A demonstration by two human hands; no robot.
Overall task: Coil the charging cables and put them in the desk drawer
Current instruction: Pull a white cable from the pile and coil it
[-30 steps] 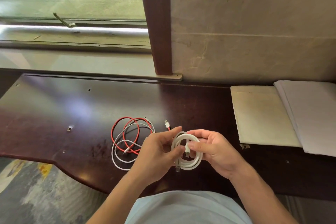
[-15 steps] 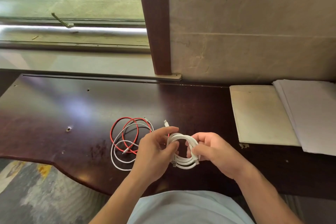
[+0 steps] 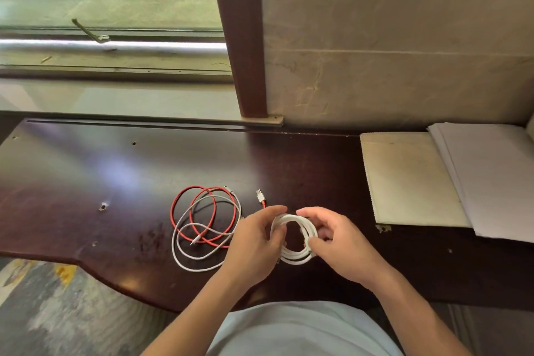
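Since a second ago both my hands, left (image 3: 257, 243) and right (image 3: 335, 243), turned the thick white coiled cable (image 3: 294, 237), still gripping it above the dark wooden surface (image 3: 115, 182); coiling looks nearly finished, drawer unseen

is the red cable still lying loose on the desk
Yes, the red charging cable lies in loose loops on the dark wooden desk, tangled with a grey-white cable, untouched by either hand.

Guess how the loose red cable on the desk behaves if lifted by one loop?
Likely floppy: the red cable lies in slack, uneven loops. It crosses the loose white cable, so that may drag along. It looks thin, so probably light.
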